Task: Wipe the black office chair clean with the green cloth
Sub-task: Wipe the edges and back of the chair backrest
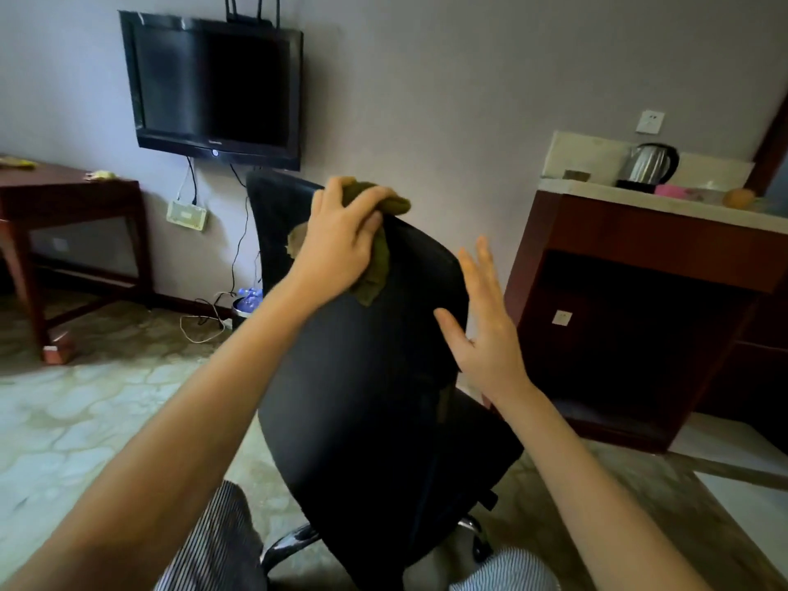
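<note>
The left hand (341, 245) grips the cloth (377, 249) against the top edge of the chair (375, 377) back; the right hand (486, 330) hovers spread, fingers straight, beside its edge; wiping looks underway; next, probably strokes down the backrest.

Grey wall (447, 78) with mounted television (213, 87); dark wooden table (64, 194) left, cabinet (639, 270) with kettle (648, 166) right.

Setting: probably a hotel guest room. Wall-mounted television (213, 87) up-left of the left hand (341, 241) gripping the green cloth (379, 266). Dark wooden table (64, 185) far left of it. Electric kettle (648, 166) on a stone-topped cabinet (639, 232) to its right. Patterned floor (85, 420) below.
</note>
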`<act>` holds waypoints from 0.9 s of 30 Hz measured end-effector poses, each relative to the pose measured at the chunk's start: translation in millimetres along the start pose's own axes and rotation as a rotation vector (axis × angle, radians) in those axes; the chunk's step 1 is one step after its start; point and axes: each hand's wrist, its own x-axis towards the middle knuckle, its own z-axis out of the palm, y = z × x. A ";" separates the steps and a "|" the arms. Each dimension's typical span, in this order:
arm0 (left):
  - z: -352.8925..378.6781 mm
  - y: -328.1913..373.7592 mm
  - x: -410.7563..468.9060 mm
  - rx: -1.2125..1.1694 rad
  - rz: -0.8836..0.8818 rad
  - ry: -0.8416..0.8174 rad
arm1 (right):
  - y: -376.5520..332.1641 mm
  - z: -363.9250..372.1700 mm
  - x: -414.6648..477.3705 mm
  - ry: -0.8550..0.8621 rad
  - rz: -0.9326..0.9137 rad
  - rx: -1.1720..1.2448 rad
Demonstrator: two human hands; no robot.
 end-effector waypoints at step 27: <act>8.6 -75.4 -98.8 0.375 0.463 0.060 | 4.3 115.6 9.3 -0.507 0.480 0.651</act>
